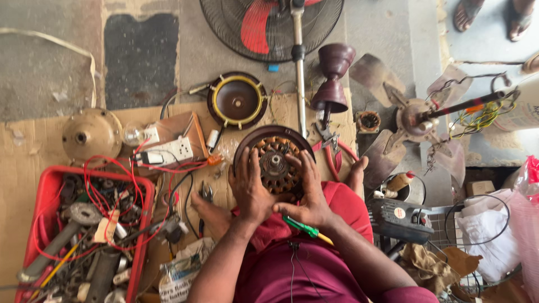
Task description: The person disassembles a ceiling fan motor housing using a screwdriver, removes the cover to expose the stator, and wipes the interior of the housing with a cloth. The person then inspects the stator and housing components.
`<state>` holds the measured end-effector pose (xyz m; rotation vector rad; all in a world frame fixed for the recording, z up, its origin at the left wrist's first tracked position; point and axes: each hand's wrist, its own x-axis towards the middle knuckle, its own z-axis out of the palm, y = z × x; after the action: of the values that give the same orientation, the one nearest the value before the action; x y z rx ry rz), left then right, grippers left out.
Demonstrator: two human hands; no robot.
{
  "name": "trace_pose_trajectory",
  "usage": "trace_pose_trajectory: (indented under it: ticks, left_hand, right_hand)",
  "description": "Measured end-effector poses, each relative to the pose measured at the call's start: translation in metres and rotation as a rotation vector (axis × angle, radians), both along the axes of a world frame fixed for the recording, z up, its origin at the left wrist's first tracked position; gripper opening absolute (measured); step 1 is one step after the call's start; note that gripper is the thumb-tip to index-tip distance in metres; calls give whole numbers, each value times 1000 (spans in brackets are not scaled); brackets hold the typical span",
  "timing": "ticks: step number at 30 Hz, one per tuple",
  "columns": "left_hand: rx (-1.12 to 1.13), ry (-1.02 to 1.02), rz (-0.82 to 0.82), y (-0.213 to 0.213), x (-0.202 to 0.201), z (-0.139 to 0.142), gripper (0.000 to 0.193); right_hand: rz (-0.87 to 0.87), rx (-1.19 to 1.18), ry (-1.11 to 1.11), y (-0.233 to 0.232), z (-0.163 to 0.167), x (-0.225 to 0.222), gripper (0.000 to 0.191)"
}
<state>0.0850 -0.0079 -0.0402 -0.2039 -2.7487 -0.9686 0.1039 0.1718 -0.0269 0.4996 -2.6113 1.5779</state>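
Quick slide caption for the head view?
Both hands, left and right, grip a ceiling fan motor on the lap.

Your hands have little room around the fan motor: red-handled pliers lie just to its right, a white switch socket and red wires crowd the left. Beyond it, bare cardboard offers a narrow gap beside the fan pole.
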Motion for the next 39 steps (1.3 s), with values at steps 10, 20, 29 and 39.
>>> trace_pose_trajectory:
  ticks: [10,20,29,39]
  left_hand:
    - [-3,20,-4,1,0,4,131]
    - [-18,9,-3,1,-1,3,131]
    - [-40,18,-9,0,1,-3,121]
    - [-43,29,13,1,-3,12,126]
  right_hand:
    - [-33,-87,-39,-1,-6,4,133]
    - [-38,103,26,-1,-1,2,134]
    - [-78,-211,-30,-5,-8,5,121]
    - [-58,-372,-183,2,23,-3,123]
